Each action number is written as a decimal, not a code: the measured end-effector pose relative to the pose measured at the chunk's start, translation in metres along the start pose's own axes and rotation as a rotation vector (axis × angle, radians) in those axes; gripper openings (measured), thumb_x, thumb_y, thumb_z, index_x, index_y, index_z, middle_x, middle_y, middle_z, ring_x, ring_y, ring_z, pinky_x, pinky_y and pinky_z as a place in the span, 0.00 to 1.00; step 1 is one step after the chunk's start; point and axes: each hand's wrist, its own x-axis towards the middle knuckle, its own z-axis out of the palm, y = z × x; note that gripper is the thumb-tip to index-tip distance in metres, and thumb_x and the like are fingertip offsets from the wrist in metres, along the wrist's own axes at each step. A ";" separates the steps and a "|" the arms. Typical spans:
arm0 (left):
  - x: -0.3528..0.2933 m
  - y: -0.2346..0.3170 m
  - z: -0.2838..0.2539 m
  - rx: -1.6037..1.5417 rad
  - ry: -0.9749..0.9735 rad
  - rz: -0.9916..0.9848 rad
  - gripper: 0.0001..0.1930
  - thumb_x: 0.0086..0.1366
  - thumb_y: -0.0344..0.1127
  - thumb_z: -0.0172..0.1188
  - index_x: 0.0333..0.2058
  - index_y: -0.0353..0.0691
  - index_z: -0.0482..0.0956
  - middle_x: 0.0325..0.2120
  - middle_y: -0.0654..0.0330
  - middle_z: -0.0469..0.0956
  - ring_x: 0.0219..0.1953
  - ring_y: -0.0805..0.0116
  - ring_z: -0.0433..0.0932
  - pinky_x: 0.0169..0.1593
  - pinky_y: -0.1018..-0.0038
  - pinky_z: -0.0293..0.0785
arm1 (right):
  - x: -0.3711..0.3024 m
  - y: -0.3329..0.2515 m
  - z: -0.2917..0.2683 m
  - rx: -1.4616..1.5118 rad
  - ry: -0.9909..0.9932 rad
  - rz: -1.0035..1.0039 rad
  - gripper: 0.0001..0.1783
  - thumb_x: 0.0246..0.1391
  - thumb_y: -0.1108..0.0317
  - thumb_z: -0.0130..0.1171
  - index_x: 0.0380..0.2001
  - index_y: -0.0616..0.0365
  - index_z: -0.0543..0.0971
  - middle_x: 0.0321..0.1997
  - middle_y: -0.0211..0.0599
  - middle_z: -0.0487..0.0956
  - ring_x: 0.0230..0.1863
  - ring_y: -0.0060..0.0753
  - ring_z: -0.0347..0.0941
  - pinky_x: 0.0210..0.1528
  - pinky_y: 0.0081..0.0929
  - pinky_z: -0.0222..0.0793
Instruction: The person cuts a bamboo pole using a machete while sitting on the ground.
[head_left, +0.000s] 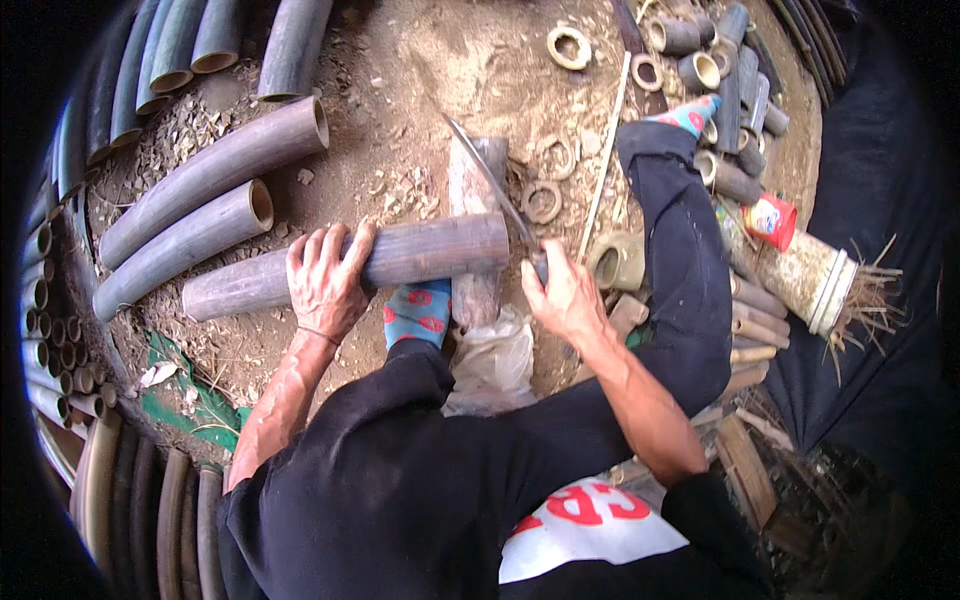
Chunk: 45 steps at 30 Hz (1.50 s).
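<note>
A dark bamboo tube [430, 250] lies across a short log [474, 185], its right end just past the log. My left hand [330, 275] presses on the tube's middle, fingers wrapped over the top. My right hand [568, 298] is closed round the dark handle of a handsaw [490, 178]. Its narrow blade points away and leftward, close by the tube's right end; whether it touches the tube I cannot tell. My left foot, in a blue and red patterned sock [418, 312], is against the near side of the tube.
Two longer bamboo tubes [225, 175] lie at left, with stacked tubes [165, 60] beyond. Cut rings [569, 47] and short pieces [698, 71] lie at far right. A white container of sticks [800, 272], a red packet [769, 221] and a plastic bag [495, 360] are nearby.
</note>
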 end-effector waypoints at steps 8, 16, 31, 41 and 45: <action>-0.010 0.003 0.009 0.027 0.073 -0.029 0.32 0.47 0.34 0.67 0.55 0.57 0.76 0.48 0.58 0.75 0.53 0.58 0.73 0.60 0.54 0.63 | -0.006 -0.010 0.004 0.017 0.256 -0.283 0.15 0.60 0.64 0.60 0.43 0.63 0.71 0.25 0.49 0.79 0.24 0.54 0.80 0.26 0.44 0.75; -0.022 0.004 0.015 0.074 0.135 -0.060 0.32 0.49 0.34 0.65 0.57 0.60 0.76 0.47 0.61 0.76 0.53 0.60 0.74 0.60 0.54 0.62 | -0.003 -0.037 -0.012 0.216 0.306 -0.312 0.17 0.59 0.64 0.60 0.45 0.63 0.71 0.24 0.49 0.78 0.23 0.50 0.79 0.26 0.40 0.75; 0.016 -0.007 -0.022 -0.142 -0.364 -0.103 0.37 0.35 0.36 0.73 0.50 0.43 0.73 0.43 0.52 0.70 0.50 0.51 0.72 0.53 0.57 0.69 | -0.009 -0.050 -0.026 0.213 0.349 -0.365 0.16 0.59 0.66 0.62 0.45 0.65 0.73 0.29 0.49 0.78 0.28 0.51 0.80 0.29 0.39 0.75; 0.010 -0.001 -0.010 -0.098 -0.262 -0.097 0.28 0.44 0.37 0.70 0.46 0.44 0.73 0.40 0.55 0.76 0.45 0.53 0.76 0.49 0.58 0.69 | -0.002 -0.035 -0.018 0.202 0.160 -0.152 0.18 0.59 0.64 0.61 0.46 0.64 0.71 0.26 0.52 0.78 0.26 0.54 0.79 0.28 0.41 0.73; -0.005 0.008 -0.001 -0.032 -0.116 -0.074 0.28 0.46 0.37 0.68 0.48 0.41 0.73 0.45 0.55 0.77 0.47 0.55 0.75 0.52 0.58 0.67 | -0.012 -0.024 -0.006 0.081 0.264 -0.271 0.18 0.61 0.63 0.59 0.47 0.64 0.70 0.29 0.55 0.79 0.27 0.55 0.80 0.27 0.42 0.74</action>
